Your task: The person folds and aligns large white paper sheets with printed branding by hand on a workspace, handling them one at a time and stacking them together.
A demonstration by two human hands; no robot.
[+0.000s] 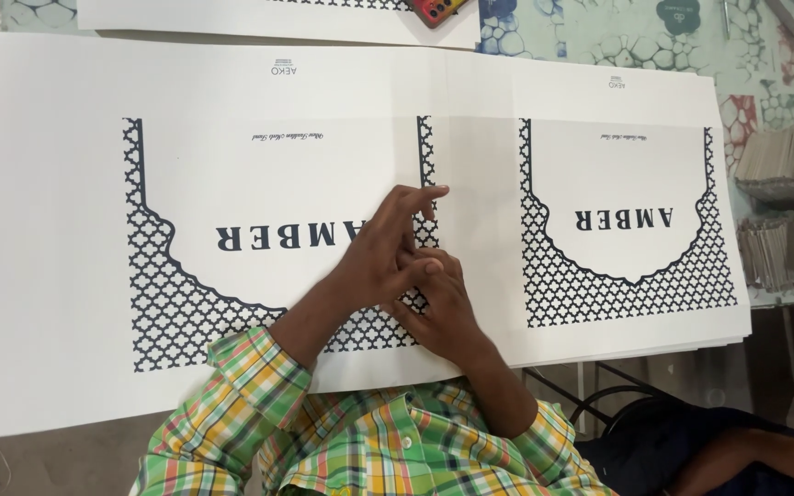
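Left hand lies over the right hand, both near the lower middle of the view. Left fingers loosely spread, index stretched out with its tip on the paper; nothing pinched or clasped in it. Right hand flat, palm down, fingers partly hidden under the left; it grasps nothing, only presses on the sheet. Whether the right fingertips curl on a sheet edge cannot be told.

Under both hands: a large white printed sheet, lying flat on the top of a stack. Print on it is a dark navy lattice panel with a scalloped arch cut-out, bold letters inside the arch, upside down from this view. Hands rest at the right edge of that panel, over the lattice strip and the last letters.

Just to the right, a second printed panel of the same design, on a sheet that overlaps or adjoins the first; a fold or seam line runs between them. Edges of more sheets show below at the right corner of the stack.

Sleeves: green, yellow and red plaid shirt, cuffs at both wrists.

Further out: a paint palette with red and orange wells at the top edge, lying on another white sheet. Table cover patterned in pale teal and blue cell shapes. At far right, stacks of folded grey-white card on a shelf edge. Dark clothing of another person at bottom right.
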